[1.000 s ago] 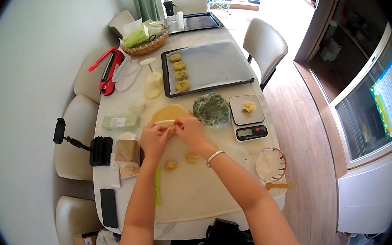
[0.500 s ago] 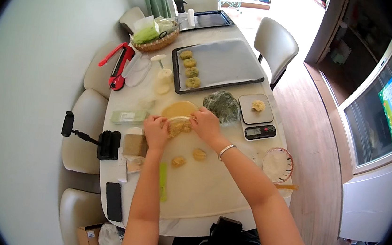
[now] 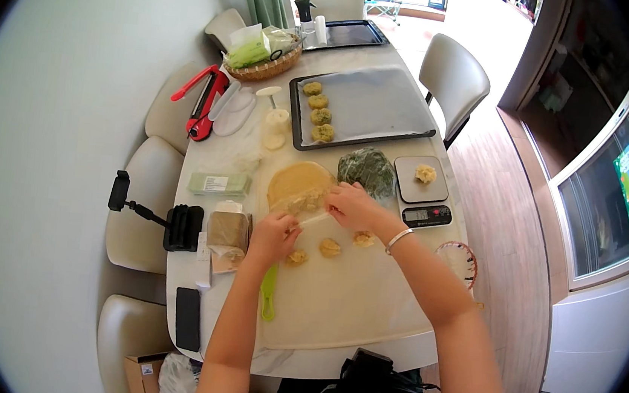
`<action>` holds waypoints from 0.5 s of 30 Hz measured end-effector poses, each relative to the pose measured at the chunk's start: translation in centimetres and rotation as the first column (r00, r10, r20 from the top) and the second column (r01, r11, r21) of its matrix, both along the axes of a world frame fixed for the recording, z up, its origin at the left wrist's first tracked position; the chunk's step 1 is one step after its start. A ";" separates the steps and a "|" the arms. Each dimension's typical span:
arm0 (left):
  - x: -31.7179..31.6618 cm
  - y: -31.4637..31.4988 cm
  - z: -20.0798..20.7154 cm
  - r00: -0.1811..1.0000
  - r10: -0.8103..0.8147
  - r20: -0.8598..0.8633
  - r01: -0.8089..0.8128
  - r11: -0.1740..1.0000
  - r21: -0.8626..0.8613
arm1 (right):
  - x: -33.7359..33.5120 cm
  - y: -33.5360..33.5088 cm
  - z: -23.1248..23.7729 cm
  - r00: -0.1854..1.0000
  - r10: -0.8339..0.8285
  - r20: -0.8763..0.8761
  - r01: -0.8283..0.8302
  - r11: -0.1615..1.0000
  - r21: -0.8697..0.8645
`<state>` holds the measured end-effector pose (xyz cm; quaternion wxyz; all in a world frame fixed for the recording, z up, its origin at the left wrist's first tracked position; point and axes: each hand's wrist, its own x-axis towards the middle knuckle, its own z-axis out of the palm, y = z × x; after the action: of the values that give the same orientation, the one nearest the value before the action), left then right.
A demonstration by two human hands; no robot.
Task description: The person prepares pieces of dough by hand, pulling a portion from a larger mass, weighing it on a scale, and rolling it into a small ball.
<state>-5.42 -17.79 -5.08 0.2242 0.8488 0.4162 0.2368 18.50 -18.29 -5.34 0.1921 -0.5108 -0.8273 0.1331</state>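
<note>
A round yellow mass of dough (image 3: pixel 297 183) lies on the pale mat (image 3: pixel 349 306), partly covered by crinkled clear plastic film (image 3: pixel 305 200). My left hand (image 3: pixel 274 236) pinches the film's near edge, fingers closed. Further right, my right hand (image 3: pixel 357 207) grips the same edge, so the film stretches between them. Just in front of the hands sit small lumps of dough: one (image 3: pixel 297 257) by my left hand, one (image 3: pixel 331 248) in the middle, one (image 3: pixel 363 238) below my right wrist. A green-handled tool (image 3: pixel 267 298) lies beside my left forearm.
Beyond the hands are a film-wrapped green mass (image 3: pixel 366 170), a kitchen scale (image 3: pixel 426 215) bearing a dough lump (image 3: pixel 426 174), and a lined baking tray (image 3: pixel 381 133) with several greenish dough balls. Left stand a phone holder (image 3: pixel 183 228) and packets (image 3: pixel 228 230); right, a round bowl (image 3: pixel 458 262).
Both hands have drawn the film's edge toward me, uncovering more of the yellow dough. A third small dough lump now shows near my right wrist. The whole view has shifted slightly.
</note>
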 end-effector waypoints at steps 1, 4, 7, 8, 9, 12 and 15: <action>-0.3 -0.1 -0.3 1.000 0.004 0.000 -0.004 1.000 0.003 | -0.2 0.0 0.3 1.000 0.004 0.000 -0.004 1.000 0.003; -0.4 -0.2 -0.8 0.994 0.012 -0.108 0.004 0.990 0.142 | -0.2 -0.2 0.1 0.978 0.035 0.206 -0.022 0.998 -0.066; 0.0 -0.8 -1.2 0.982 0.115 -0.152 -0.067 0.954 0.292 | -0.4 -0.3 -1.0 0.943 -0.027 0.331 0.023 1.000 0.017; 0.1 -0.9 -1.3 0.977 0.142 -0.157 -0.095 0.957 0.273 | -0.4 -0.4 -1.1 0.948 -0.050 0.313 0.043 0.999 0.030; 0.0 -1.1 -1.5 0.973 0.166 -0.163 -0.122 0.960 0.250 | -0.5 -0.8 -1.1 0.953 -0.075 0.294 0.066 0.997 0.039; -1.0 -1.6 -1.9 0.963 0.180 -0.201 -0.129 0.961 0.243 | -1.9 -1.5 -0.9 0.940 -0.159 0.302 0.192 0.978 -0.082; -1.8 -1.2 -1.7 0.966 0.183 -0.182 -0.155 0.975 0.156 | -3.0 -2.1 0.3 0.934 -0.194 0.299 0.258 0.947 -0.192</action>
<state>-7.20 -18.96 -6.74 0.1008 0.8430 0.4894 0.1992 15.49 -20.40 -5.08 0.0289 -0.6351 -0.7606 0.1316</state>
